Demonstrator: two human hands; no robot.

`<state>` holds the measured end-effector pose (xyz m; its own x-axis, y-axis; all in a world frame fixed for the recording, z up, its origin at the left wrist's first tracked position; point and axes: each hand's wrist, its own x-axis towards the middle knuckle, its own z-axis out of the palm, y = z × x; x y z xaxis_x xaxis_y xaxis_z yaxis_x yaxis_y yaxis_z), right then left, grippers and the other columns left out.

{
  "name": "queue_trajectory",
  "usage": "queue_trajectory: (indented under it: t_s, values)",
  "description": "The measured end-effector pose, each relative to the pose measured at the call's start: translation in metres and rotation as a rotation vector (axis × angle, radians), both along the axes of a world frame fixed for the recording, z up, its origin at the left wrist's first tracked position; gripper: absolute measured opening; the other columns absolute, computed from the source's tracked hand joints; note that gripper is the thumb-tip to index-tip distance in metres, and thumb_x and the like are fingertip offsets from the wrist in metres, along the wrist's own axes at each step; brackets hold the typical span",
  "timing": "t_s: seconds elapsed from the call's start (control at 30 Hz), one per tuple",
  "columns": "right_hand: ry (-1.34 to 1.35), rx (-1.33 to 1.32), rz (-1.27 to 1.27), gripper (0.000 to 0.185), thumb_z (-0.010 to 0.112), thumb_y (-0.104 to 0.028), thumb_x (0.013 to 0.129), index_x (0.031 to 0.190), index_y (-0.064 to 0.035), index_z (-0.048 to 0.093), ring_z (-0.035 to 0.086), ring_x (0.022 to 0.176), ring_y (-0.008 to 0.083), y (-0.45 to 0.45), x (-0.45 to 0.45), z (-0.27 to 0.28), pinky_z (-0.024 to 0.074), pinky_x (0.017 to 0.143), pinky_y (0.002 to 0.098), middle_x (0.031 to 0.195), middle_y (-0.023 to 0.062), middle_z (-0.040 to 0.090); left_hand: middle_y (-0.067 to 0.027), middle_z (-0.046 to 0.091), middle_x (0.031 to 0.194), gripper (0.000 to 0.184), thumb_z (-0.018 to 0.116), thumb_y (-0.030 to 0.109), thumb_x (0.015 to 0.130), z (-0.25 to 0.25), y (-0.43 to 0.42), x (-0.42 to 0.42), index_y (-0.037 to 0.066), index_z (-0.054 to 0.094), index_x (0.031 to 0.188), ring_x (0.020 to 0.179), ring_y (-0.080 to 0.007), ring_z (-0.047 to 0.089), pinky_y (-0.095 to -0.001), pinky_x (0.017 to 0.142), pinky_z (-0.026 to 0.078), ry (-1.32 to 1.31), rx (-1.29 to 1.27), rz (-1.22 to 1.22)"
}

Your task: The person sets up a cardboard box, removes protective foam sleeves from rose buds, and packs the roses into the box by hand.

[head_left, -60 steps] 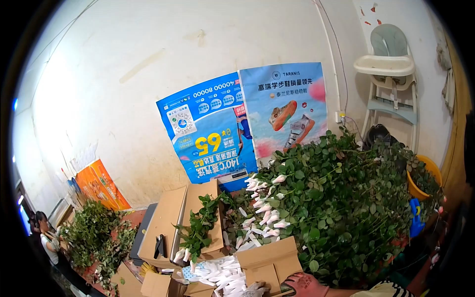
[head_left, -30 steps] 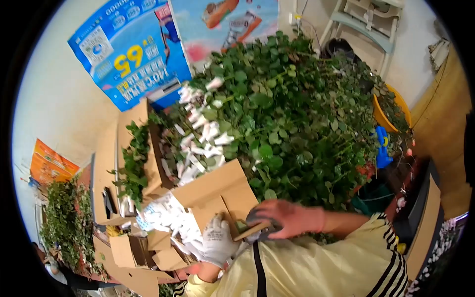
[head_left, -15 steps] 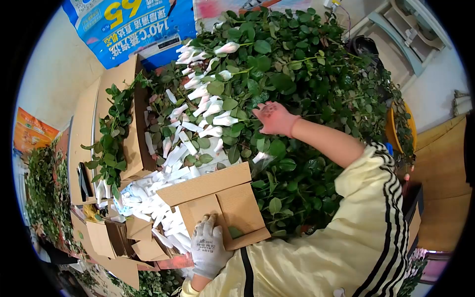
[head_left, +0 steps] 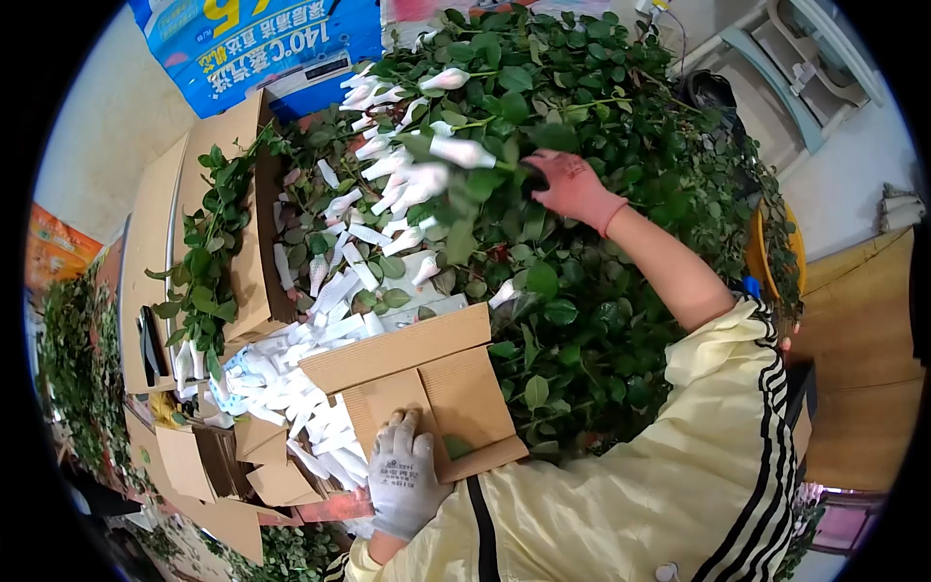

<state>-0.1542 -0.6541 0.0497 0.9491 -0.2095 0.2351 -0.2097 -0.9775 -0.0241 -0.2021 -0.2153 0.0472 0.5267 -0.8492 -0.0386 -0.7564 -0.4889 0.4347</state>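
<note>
My left hand (head_left: 405, 477), in a grey-white glove, rests on an open cardboard piece (head_left: 465, 393) with its fingers lying flat and apart. My right hand (head_left: 570, 186), in a pink glove with dark fingertips, is closed round the stems of netted roses (head_left: 461, 152), above the leafy pile (head_left: 592, 281). Their white-sleeved heads point left and are partly blurred. Many white foam sleeves (head_left: 330, 383) lie heaped left of the cardboard.
A leafy bunch (head_left: 208, 247) lies across cardboard boxes (head_left: 254, 281) at the left, near a black tool (head_left: 148, 346). Folded cardboard (head_left: 199, 466) sits at the lower left. A yellow tub (head_left: 790, 252) and a white high chair (head_left: 776, 73) stand at the right.
My right hand, earlier at the cardboard, reached over the leaves and has taken hold of rose stems, lifting them slightly. My left hand has stayed on the cardboard.
</note>
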Motion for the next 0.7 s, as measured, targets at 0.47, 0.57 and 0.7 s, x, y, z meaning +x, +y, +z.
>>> queue_trajectory:
  t_s: [0.47, 0.57, 0.7]
  values:
    - [-0.3, -0.32, 0.153, 0.038, 0.059, -0.033, 0.074, 0.102, -0.0086, 0.055, 0.056, 0.098, 0.0275, -0.002, 0.075, 0.032, 0.0424, 0.086, 0.0401, 0.103, 0.0111, 0.06, -0.0183, 0.047, 0.124, 0.044, 0.074, 0.014, 0.054, -0.003, 0.004, -0.003, 0.001, 0.054, 0.092, 0.117, -0.0383, 0.042, -0.0469, 0.098, 0.035, 0.028, -0.03, 0.021]
    - [0.081, -0.327, 0.116, 0.027, 0.053, -0.017, 0.07, 0.095, -0.0077, 0.056, 0.057, 0.088, 0.0282, -0.005, 0.081, 0.004, 0.0424, 0.076, 0.038, 0.093, 0.0114, 0.059, -0.0177, 0.047, 0.124, 0.048, 0.076, 0.015, 0.052, -0.007, 0.001, -0.005, 0.002, 0.054, 0.092, 0.117, -0.0379, 0.043, -0.0466, 0.099, 0.034, 0.001, -0.045, 0.002]
    - [0.153, -0.47, 0.127, 0.018, 0.049, -0.014, 0.078, 0.093, -0.0137, 0.057, 0.057, 0.089, 0.0256, -0.002, 0.063, -0.001, 0.0414, 0.077, 0.0341, 0.091, 0.0088, 0.059, -0.0171, 0.047, 0.124, 0.052, 0.079, 0.017, 0.048, -0.009, 0.003, -0.005, 0.002, 0.056, 0.093, 0.117, -0.0371, 0.043, -0.0459, 0.1, 0.034, -0.001, -0.022, 0.029]
